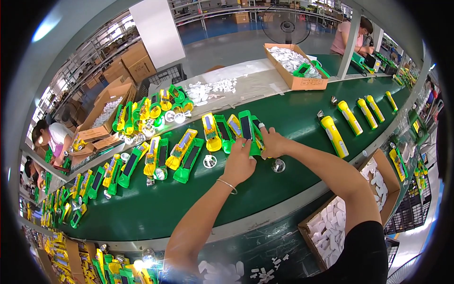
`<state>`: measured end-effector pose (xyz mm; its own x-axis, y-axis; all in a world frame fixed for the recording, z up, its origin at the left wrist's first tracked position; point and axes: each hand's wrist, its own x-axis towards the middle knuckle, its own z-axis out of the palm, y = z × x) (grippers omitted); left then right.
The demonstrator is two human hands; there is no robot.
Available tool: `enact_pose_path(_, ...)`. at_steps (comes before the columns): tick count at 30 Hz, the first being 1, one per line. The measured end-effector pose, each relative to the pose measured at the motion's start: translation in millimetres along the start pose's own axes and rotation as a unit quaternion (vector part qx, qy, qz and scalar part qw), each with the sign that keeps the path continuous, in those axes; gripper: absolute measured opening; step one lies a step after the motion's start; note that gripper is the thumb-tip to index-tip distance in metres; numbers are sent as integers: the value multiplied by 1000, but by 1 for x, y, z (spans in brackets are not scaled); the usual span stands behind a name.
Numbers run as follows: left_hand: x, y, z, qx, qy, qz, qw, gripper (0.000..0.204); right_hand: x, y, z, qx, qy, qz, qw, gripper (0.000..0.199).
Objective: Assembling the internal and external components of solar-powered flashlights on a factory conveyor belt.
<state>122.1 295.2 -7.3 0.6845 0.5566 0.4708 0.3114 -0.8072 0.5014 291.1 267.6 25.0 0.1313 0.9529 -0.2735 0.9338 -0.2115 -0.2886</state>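
Note:
Both my hands are over the green belt, at an opened flashlight with green and yellow plastic shells. My left hand (pixel 239 163) is closed with its fingertips on a green flashlight shell (pixel 245 124) that has a dark panel. My right hand (pixel 275 143) has its fingers bent round the right side of the same flashlight; a small white piece (pixel 261 125) shows by its index finger. What lies under the fingertips is partly hidden. A silver reflector (pixel 279 164) sits just below my right hand. Left of my hands lie another yellow shell (pixel 211 132) and a reflector (pixel 210 161).
Opened flashlights (pixel 182 149) line the belt (pixel 208 208) to the left; closed yellow flashlights (pixel 334 136) lie to the right. Cartons of white parts stand beyond the belt (pixel 307 84) and by my right arm (pixel 326 227). Co-workers (pixel 350 35) sit farther off. Flashlight shells (pixel 156 106) pile up at the far side.

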Motion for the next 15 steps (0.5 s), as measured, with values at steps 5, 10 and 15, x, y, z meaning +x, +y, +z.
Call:
enact_pose_path(5, 6, 2, 19, -21, 45, -26, 998, 54, -12, 3, 0, -1, 24, 33, 999, 98)
enact_pose_path(10, 35, 34, 22, 127, 56, -160, 977, 55, -24, 32, -8, 0, 48, 128, 991, 99)
enact_pose_path(15, 76, 33, 30, 212, -45, -226, 950, 57, -27, 32, -10, -5, 47, 124, 991, 94)
